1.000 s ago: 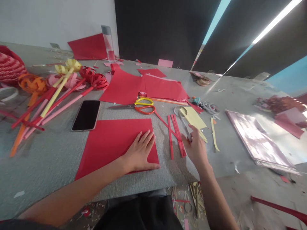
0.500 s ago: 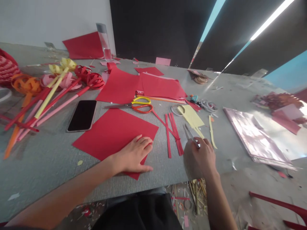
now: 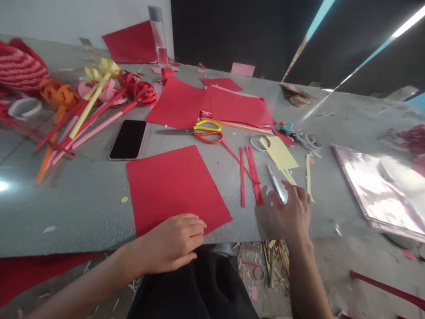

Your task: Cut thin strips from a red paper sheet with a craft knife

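Observation:
A square sheet of red paper (image 3: pixel 175 186) lies at the table's near edge. My left hand (image 3: pixel 177 241) rests over its front edge, fingers loosely stretched out and palm down. To the right, my right hand (image 3: pixel 294 208) hovers with fingers apart beside a silver-handled craft knife (image 3: pixel 276 184). The knife lies on the table, its blade pointing away from me, its near end by my thumb and fingers. Narrow red paper strips (image 3: pixel 251 170) lie between the sheet and the knife. Scissors (image 3: pixel 199 130) with yellow and orange handles lie beyond the sheet.
A phone (image 3: pixel 128 139) and paper flowers on sticks (image 3: pixel 88 108) are on the left. Stacked red paper (image 3: pixel 235 104), a tape roll (image 3: pixel 259 142) and yellow paper (image 3: pixel 282 153) lie further back. A shiny plastic packet (image 3: pixel 375 181) is at the right.
The red sheet has turned and moved toward me, with my left hand now at the table's near edge. My right hand's fingers have spread away from the craft knife.

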The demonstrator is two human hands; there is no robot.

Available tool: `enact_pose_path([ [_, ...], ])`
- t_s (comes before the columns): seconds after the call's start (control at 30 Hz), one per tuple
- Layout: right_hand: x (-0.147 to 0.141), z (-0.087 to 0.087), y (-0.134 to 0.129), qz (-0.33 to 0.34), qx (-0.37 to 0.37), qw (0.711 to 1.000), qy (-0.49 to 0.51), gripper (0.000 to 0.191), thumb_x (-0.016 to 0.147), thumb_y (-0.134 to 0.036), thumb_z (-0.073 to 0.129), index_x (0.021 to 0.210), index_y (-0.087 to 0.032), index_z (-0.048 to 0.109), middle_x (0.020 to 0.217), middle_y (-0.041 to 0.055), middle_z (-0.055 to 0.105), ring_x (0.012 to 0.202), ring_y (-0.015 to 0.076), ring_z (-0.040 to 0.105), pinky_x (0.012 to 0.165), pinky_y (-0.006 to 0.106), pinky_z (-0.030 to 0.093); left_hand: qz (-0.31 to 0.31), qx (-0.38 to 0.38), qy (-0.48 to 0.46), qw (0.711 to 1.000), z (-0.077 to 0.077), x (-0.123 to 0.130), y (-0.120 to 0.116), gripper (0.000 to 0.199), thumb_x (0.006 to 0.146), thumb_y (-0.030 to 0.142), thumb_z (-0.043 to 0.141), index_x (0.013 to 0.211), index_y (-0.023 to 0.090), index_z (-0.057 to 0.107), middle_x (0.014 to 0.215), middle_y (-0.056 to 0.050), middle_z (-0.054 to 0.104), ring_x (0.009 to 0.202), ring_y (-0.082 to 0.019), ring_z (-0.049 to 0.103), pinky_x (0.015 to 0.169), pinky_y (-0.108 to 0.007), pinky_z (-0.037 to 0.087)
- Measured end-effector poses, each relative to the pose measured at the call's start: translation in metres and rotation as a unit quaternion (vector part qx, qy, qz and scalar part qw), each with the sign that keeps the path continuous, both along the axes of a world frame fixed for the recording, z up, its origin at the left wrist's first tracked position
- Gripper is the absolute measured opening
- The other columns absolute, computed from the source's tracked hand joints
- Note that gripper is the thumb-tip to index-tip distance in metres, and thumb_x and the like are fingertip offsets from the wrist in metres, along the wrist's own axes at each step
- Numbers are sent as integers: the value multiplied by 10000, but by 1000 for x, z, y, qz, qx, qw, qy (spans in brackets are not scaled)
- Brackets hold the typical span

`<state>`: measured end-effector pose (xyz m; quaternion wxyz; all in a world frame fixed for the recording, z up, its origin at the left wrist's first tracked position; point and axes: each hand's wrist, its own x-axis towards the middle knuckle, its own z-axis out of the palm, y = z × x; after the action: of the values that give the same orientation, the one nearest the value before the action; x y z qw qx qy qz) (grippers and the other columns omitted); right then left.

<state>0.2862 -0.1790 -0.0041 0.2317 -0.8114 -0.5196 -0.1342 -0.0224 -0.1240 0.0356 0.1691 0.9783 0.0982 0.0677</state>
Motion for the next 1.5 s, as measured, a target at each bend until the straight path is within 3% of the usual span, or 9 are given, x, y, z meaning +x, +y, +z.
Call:
enact_pose_path([
  [0.07,-20,6,-5,89,59,994,-9,269,857,-328,495,1077,-208,595,967,105,595,918,255,541,783,433,446,34,13,-6,999,0,-10,-8,147,817,210,587,962,184,590,1038,-30,655,1075,-188,552,1017,-348,361],
  [0.13,-43,12,-11,234,66,970,7,198,851,-245,529,1035,-231,600,918,66,625,870,210,571,771,380,459,106,38,-11,994,0,-22,-19,166,832,225,573,994,192,589,1062,-37,645,1045,-200,561,981,-373,386],
  [0.23,-76,17,-18,458,-27,889,19,255,844,-237,573,1099,-227,579,1039,45,662,1031,201,565,846,367,443,218,84,-18,972,-2,-41,-36,138,848,236,552,968,196,606,971,-41,658,945,-216,588,850,-388,445],
  [0.33,-98,12,-20,545,-74,835,17,296,860,-280,568,1145,-202,570,1159,35,642,1165,196,503,944,375,393,265,104,-37,958,-8,-54,-50,139,874,192,496,930,204,622,933,-25,674,901,-200,605,798,-371,453],
  [0.6,-112,0,-30,460,-38,885,58,86,830,-247,605,890,-205,651,860,9,698,821,167,603,760,330,402,299,121,-74,944,-20,-44,-53,157,850,126,524,936,190,638,1047,-29,693,1003,-191,617,889,-365,454],
  [0.87,-111,2,-40,434,-63,891,113,82,806,-201,636,876,-242,632,845,-8,672,856,183,561,795,361,390,318,63,-104,940,-31,-46,-63,215,814,94,578,969,239,609,1027,21,700,1012,-181,612,846,-352,462],
  [1.0,-110,4,-36,424,-76,892,139,55,822,-186,612,850,-231,623,843,2,651,859,180,556,798,365,384,370,23,-139,918,-37,-42,-65,149,819,91,563,885,222,589,961,10,684,993,-171,597,857,-351,449],
  [1.2,-106,9,-17,353,-148,913,141,166,855,-351,561,752,-252,646,888,12,611,870,195,544,773,370,386,456,-34,-96,884,-26,-31,-48,145,852,270,522,744,203,591,982,-23,610,935,-195,580,822,-359,464],
  [1.5,-98,9,-2,338,-185,906,174,286,791,-490,602,645,-247,640,873,29,576,911,226,531,808,421,389,486,-99,-74,865,-21,-31,-41,205,809,335,542,654,212,593,1029,-24,574,917,-197,571,792,-365,478],
])
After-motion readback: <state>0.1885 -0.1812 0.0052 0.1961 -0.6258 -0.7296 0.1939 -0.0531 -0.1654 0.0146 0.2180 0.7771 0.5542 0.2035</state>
